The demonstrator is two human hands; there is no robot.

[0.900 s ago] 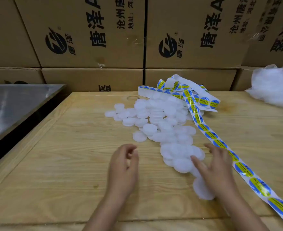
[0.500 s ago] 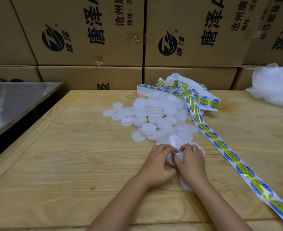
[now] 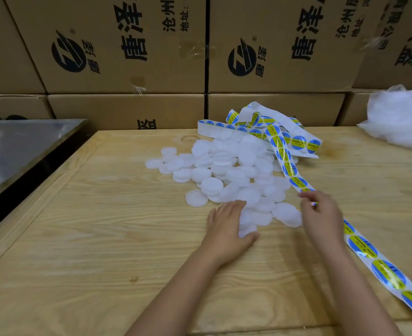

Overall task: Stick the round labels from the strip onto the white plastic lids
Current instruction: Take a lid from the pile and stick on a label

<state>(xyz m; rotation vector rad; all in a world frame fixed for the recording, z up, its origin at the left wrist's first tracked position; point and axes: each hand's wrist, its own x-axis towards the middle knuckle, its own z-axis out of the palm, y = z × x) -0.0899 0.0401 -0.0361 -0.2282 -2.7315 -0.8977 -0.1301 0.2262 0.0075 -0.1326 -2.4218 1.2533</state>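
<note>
Left hand (image 3: 226,226) grips a white lid (image 3: 246,222), judged light, stiff and slick, by its rim at the near edge of the lid pile (image 3: 224,166) on the bench (image 3: 103,226); right hand (image 3: 321,214) pinches the limp label strip (image 3: 362,246) alongside, whose stickers likely lift best from an edge.

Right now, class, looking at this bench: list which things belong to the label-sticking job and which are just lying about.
Job: white lids; label strip; left hand, holding lids; right hand, at the strip.
Lying about: cardboard boxes; crumpled clear plastic; metal surface.
</note>
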